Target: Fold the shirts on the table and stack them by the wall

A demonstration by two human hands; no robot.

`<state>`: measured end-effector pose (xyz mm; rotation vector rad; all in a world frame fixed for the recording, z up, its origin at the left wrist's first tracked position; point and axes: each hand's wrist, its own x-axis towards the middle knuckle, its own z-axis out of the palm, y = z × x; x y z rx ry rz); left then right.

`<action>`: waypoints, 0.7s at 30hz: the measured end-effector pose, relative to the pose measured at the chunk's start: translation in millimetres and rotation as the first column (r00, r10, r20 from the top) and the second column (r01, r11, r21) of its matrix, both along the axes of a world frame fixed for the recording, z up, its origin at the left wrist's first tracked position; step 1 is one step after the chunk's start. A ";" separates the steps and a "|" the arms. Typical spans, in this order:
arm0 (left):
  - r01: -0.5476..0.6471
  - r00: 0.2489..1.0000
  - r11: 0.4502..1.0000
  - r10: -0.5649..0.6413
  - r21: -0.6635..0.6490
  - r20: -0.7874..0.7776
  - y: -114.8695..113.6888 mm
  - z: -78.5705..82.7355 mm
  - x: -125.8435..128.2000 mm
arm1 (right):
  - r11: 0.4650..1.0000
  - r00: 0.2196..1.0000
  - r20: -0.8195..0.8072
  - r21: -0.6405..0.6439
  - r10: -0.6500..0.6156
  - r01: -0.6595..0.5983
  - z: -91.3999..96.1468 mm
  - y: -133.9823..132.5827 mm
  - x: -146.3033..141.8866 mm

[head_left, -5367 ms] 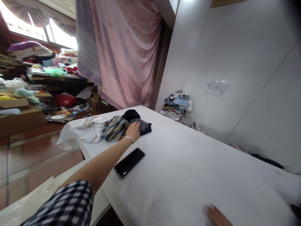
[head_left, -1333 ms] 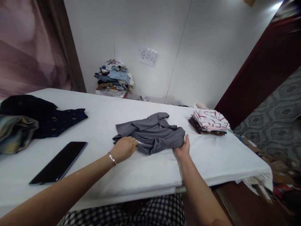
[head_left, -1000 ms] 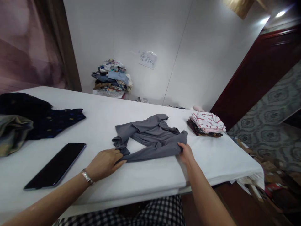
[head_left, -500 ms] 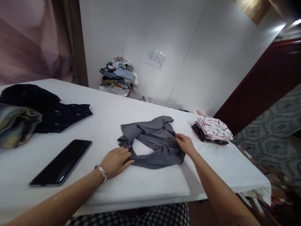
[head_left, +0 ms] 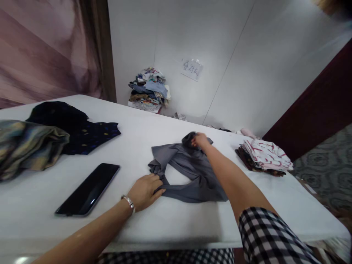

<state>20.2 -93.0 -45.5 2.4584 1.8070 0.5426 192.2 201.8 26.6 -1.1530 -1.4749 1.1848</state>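
Observation:
A crumpled grey garment (head_left: 189, 172) lies in the middle of the white table (head_left: 137, 139). My left hand (head_left: 144, 190), with a silver bracelet on the wrist, rests on the garment's near left edge, fingers closed on the fabric. My right hand (head_left: 200, 140) reaches across to the garment's far edge and is closed on a bunched bit of the grey cloth there; it is slightly blurred.
A black phone (head_left: 88, 189) lies to the left of my left hand. Dark and patterned clothes (head_left: 49, 134) lie in a heap at the table's left. A folded stack (head_left: 264, 156) sits at the right. Another clothes pile (head_left: 148, 90) stands by the wall.
My right hand has moved from the garment's near right corner to its far edge and gripped the cloth. The left hand stays on the near left edge.

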 end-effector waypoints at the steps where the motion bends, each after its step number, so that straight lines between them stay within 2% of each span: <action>1: -0.001 1.000 1.000 0.001 0.002 0.009 0.1 0.0 -0.3 | 0.998 0.997 -0.045 0.007 -0.057 0.057 16.2 13.2 10.5; 4: 0.012 0.999 1.000 -0.013 0.006 0.034 0.6 0.1 -1.2 | 0.971 0.953 -0.207 0.046 -0.221 0.235 54.6 39.6 53.9; 5: 0.016 0.999 1.000 -0.016 0.006 0.040 0.7 0.0 -1.6 | 0.961 0.936 -0.240 0.044 -0.256 0.274 60.2 42.1 69.9; 7: 0.023 0.999 1.000 -0.023 0.006 0.045 1.1 -0.4 -2.4 | 0.952 0.932 -0.208 0.015 -0.296 0.306 58.0 36.8 99.6; 9: 0.025 0.999 1.000 -0.025 0.008 0.043 1.4 -1.1 -3.2 | 0.962 0.961 -0.037 -0.023 -0.273 0.272 40.7 20.8 124.4; 12: 0.025 0.999 1.000 -0.025 0.017 0.035 2.2 -2.6 -3.9 | 0.976 0.962 0.192 -0.069 -0.192 0.209 2.5 -14.0 153.8; 14: 0.018 1.000 1.000 -0.018 0.018 0.024 2.8 -3.2 -4.0 | 0.978 0.944 0.277 -0.055 -0.178 0.201 -21.3 -37.8 171.4; 17: 0.011 1.000 1.000 -0.011 0.005 0.010 3.4 -2.9 -3.9 | 0.991 0.866 0.483 0.033 -0.132 0.132 -46.0 -64.8 196.7; 19: -0.011 1.000 1.000 0.011 -0.002 0.010 3.6 -2.3 -4.5 | 0.992 0.840 0.529 0.045 -0.122 0.116 -55.0 -73.7 211.4; 21: -0.039 0.999 0.999 0.039 0.000 0.008 3.2 -1.2 -6.1 | 0.983 0.871 0.463 0.006 -0.167 0.185 -59.4 -75.6 223.8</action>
